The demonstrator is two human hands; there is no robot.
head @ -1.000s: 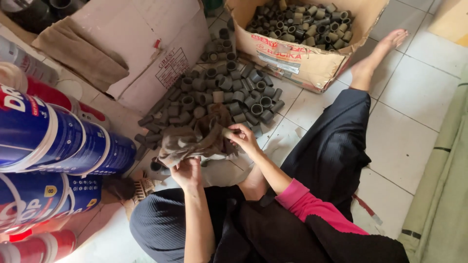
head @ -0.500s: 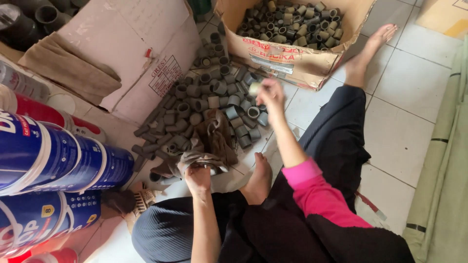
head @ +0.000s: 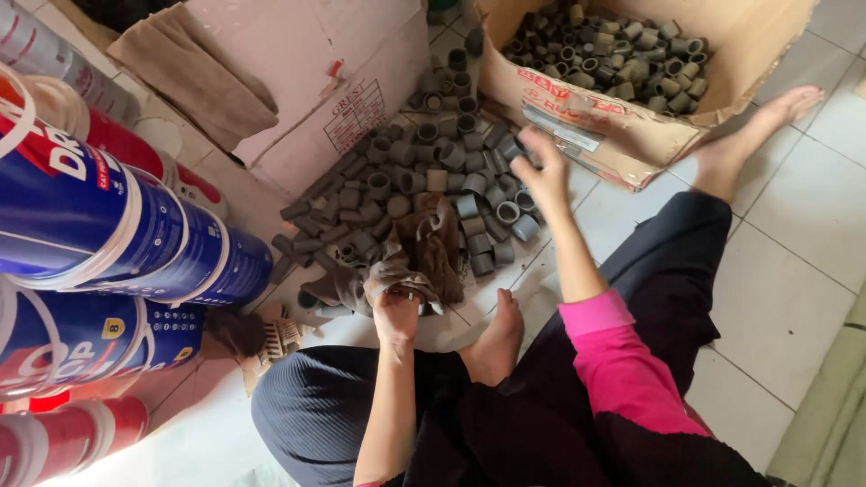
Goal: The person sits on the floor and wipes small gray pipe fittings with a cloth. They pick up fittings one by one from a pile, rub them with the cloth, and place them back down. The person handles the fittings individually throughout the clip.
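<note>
Grey, stiff, light pipe couplings (head: 424,180) heap at twelve o'clock. My left hand (head: 397,307) bunches a soft rag (head: 424,252); my right hand (head: 546,176), blurred, grip unreadable. I'd pinch couplings across their smooth walls.

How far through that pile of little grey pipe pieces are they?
A cardboard box already holds many grey pipe fittings, so a good part looks done. Right now the left hand grips a brown rag, and the right hand is blurred, lifted between pile and box; whether it holds a piece is unclear. A large floor pile of fittings remains.
</note>
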